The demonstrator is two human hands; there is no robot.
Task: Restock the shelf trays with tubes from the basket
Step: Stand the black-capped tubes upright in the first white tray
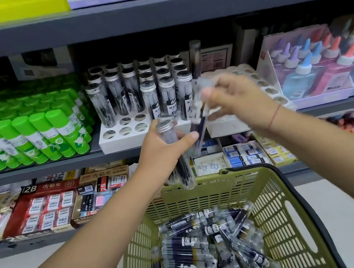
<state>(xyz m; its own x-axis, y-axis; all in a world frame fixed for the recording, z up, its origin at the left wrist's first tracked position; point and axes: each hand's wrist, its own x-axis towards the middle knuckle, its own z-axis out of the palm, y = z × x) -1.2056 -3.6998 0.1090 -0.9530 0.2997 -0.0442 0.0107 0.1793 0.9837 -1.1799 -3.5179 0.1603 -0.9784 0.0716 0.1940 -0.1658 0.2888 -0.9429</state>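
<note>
Nearest to me is the green basket, with loose tubes lying flat in a heap and pointing many ways. Its far rim is just under my hands. On the shelf beyond, the left tray has standing tubes in the far rows and free holes at its near left corner. The right tray is almost all free holes. Glue sticks crowd the left tray's left side. My left hand is raised before the left tray, fingers and thumb curled round two tubes. They stand nearly upright, caps up, bottoms over the basket's far rim. My right hand, before the right tray, pinches one tube near its cap. It is blurred, and its long axis leans: cap up and right, bottom down and left.
</note>
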